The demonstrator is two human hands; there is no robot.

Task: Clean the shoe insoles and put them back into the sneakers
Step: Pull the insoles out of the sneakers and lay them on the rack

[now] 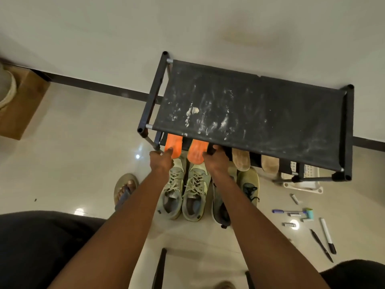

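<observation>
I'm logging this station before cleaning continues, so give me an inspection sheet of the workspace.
Surface: glossy tiled floor; rack top shelf dusty, white smears.
Job's things: two orange insoles and two tan insoles on lower shelf; two sneaker pairs on floor below.
Clutter: pens, markers, small tubes at right; white basket.
Grips: left hand touching orange insole; right hand at shelf edge.
Cables: nothing seen.
Surroundings: cardboard box, wall, sandalled foot.

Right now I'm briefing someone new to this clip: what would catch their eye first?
Two bright orange insoles stick out from under the dusty black shoe rack, with the left hand and right hand reaching for them. Just below, a pale green pair of sneakers stands on the floor. Two tan insoles lie to the right on the same shelf.
</observation>
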